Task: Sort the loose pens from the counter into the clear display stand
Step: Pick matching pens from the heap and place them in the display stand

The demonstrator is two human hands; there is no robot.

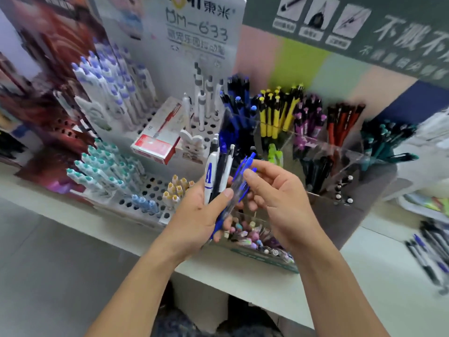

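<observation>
Both hands are up over the counter (243, 276) edge. The left hand (196, 215) has its grip wrapped round a bundle of pens (218, 171), white and dark barrels fanned upward. The right hand (274, 188) pinches the blue clear-barrelled pen (240, 181) near its clip end, thumb on top, its tip down in the left palm. Just behind stands the clear display stand (323, 152), its compartments holding blue, yellow, purple, red and teal pens. More loose pens (430, 251) lie blurred by the counter's right edge.
</observation>
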